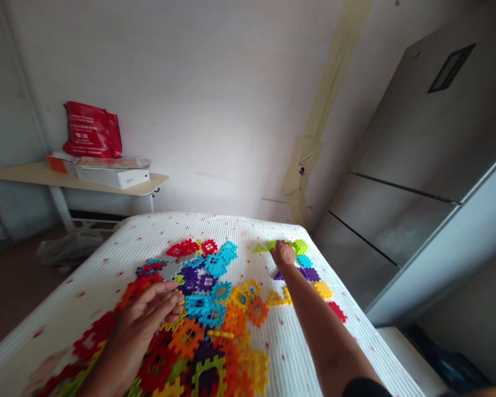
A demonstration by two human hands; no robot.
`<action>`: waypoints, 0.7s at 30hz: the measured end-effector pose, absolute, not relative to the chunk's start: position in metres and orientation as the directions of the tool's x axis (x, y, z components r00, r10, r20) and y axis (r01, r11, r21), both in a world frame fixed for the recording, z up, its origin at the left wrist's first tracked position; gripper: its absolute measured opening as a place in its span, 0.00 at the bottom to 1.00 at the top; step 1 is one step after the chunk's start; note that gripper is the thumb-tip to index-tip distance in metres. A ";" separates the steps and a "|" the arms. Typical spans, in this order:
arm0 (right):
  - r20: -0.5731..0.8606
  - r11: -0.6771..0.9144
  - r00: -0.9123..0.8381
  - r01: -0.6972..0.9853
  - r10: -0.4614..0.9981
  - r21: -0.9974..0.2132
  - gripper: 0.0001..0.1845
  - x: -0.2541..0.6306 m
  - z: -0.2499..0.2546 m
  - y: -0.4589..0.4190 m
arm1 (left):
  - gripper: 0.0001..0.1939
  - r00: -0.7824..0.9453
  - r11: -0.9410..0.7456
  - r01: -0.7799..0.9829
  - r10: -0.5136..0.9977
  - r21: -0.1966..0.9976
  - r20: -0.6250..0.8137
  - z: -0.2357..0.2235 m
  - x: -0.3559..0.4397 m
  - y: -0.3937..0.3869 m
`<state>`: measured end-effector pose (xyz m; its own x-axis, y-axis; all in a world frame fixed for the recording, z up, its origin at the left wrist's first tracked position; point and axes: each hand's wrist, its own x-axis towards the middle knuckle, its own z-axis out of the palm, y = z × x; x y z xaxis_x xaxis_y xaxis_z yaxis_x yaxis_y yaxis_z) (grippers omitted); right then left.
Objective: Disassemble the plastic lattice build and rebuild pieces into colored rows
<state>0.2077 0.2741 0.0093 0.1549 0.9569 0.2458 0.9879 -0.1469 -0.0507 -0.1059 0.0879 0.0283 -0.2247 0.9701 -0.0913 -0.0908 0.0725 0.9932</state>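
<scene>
My left hand (155, 309) hovers at the left of a spread pile of plastic interlocking building pieces. Its thumb and fingers are curled together; a sliver of yellow shows at the fingertips, but what they hold is unclear. Close by lie light blue pieces (204, 309) and purple pieces (190, 280). My right hand (283, 253) reaches to the far right, closed over a row of lime green pieces (300, 247); its fingertips are hidden. Nearer me on that side lie a light blue piece (305, 261), purple pieces (310, 274), a yellow piece (323, 290) and a red piece (338, 312).
The pieces lie on a white ribbed cover with red dots (256, 220). Red pieces (184, 248) sit at the pile's far edge, orange pieces (188, 337) nearer. A side table (159, 182) bears boxes and a red bag (91, 131). A grey refrigerator (405, 165) stands right.
</scene>
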 end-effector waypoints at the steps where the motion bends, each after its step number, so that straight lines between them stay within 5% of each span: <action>1: 0.245 -0.144 0.151 0.989 0.958 -0.046 0.14 0.208 0.008 0.274 | 0.25 -0.222 0.074 -0.094 0.970 0.993 -0.094 0.028 -0.106 0.088; 21: 0.256 -0.126 0.135 0.991 0.957 -0.053 0.14 0.207 0.006 0.274 | 0.22 -0.228 0.055 -0.111 0.970 0.992 -0.079 0.031 -0.106 0.086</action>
